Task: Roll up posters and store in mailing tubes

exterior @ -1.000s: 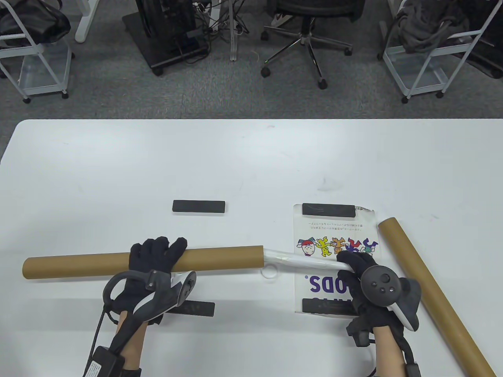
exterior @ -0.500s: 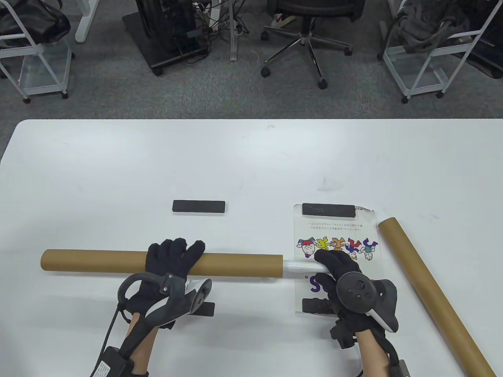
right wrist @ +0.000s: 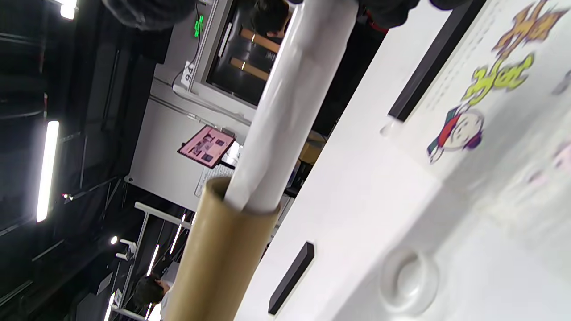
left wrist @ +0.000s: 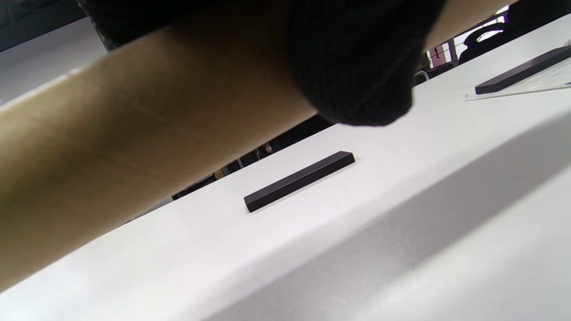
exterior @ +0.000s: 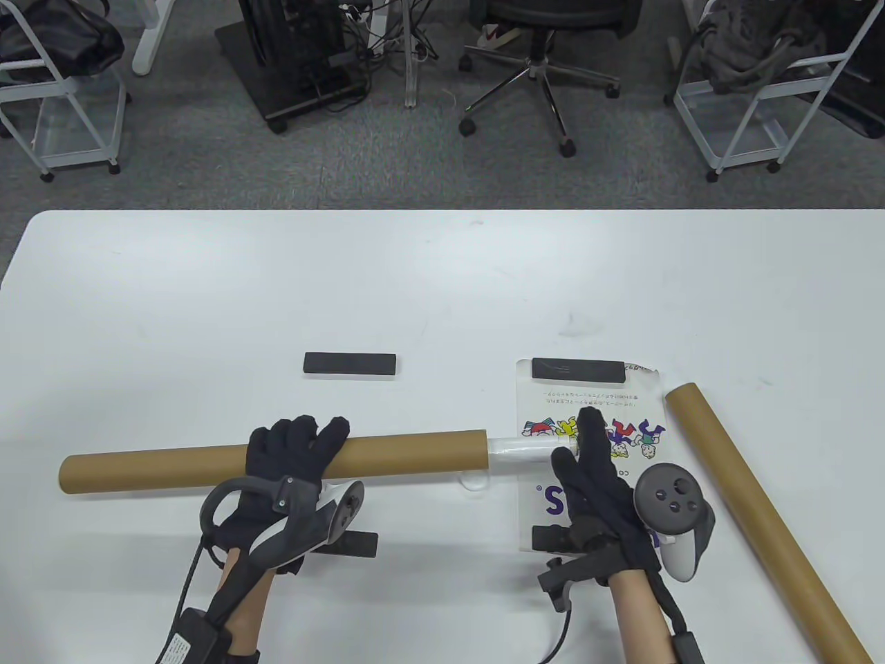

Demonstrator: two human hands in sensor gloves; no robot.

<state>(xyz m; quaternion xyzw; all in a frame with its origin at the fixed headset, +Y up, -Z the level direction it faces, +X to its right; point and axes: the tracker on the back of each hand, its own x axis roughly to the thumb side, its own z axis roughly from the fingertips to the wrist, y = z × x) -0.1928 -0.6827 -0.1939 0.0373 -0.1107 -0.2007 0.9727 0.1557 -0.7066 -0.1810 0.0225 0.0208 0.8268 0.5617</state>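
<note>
Right hand [exterior: 600, 477] has let go of its wrap on the rolled poster [exterior: 527, 448] and now stands fingers straight, index up by the roll's end, low right of centre. Low left, the left hand [exterior: 294, 453] stays clamped over the mailing tube [exterior: 408, 451], holding it just off the table [exterior: 442, 290]. A short white stub shows at the tube's mouth. Best push squarely on the end, along the tube's line, tube held steady. Beyond lie the flat poster [exterior: 588, 422] under black bars and, far right, a second tube [exterior: 760, 515].
</note>
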